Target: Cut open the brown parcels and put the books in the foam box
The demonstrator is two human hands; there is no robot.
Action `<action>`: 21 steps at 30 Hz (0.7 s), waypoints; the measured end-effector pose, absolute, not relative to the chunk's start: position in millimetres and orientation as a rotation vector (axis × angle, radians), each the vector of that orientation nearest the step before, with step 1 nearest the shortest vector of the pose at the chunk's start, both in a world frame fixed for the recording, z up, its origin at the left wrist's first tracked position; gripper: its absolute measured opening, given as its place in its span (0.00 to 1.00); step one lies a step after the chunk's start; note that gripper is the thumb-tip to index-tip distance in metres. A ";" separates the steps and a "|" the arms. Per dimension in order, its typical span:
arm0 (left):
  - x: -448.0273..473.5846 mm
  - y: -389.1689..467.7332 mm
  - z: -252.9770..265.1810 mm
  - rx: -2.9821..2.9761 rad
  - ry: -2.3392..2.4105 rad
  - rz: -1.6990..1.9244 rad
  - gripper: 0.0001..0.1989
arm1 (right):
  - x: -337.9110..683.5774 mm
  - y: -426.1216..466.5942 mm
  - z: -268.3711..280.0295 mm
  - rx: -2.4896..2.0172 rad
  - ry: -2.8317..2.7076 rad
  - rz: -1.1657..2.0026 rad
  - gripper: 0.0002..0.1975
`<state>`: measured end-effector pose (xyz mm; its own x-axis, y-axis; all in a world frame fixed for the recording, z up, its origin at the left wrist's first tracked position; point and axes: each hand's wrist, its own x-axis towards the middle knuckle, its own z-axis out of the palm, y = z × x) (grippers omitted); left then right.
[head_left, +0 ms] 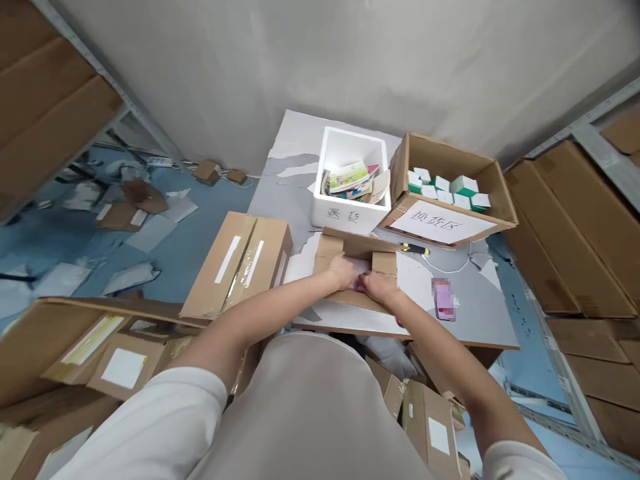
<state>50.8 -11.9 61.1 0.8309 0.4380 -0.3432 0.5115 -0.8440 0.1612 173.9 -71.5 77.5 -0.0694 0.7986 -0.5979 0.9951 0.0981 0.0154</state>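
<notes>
An opened cardboard box [384, 262] lies on the table in front of me, its flaps folded outward. Both of my hands reach into it. My left hand [342, 271] is curled at the left inside, its fingertips pointing down and partly hidden. Just right of it, my right hand [379, 286] has its fingers closed on a small purple item [359, 283]. That item looks like something in clear or purple wrapping, but its kind cannot be made out. The left fingers are close against this item; what they grip is unclear.
Behind the box stand a white foam box [320, 208] of booklets and a carton [505, 193] of green-and-white boxes. A black-and-yellow cutter [414, 248] and a blurred pink phone-like object [444, 300] lie right. A taped carton [235, 263] stands left; shelves flank both sides.
</notes>
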 end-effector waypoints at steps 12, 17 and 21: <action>-36.4 -42.6 45.6 2.580 1.475 -0.166 0.60 | 203.9 -141.8 52.9 2.167 1.537 -0.294 0.50; -32.0 -53.5 17.8 2.460 1.554 -0.145 0.67 | 226.4 -141.2 34.2 2.156 1.525 -0.492 0.54; -20.4 -52.3 12.7 2.403 1.599 -0.121 0.68 | 226.5 -111.1 56.6 2.133 1.526 -0.483 0.47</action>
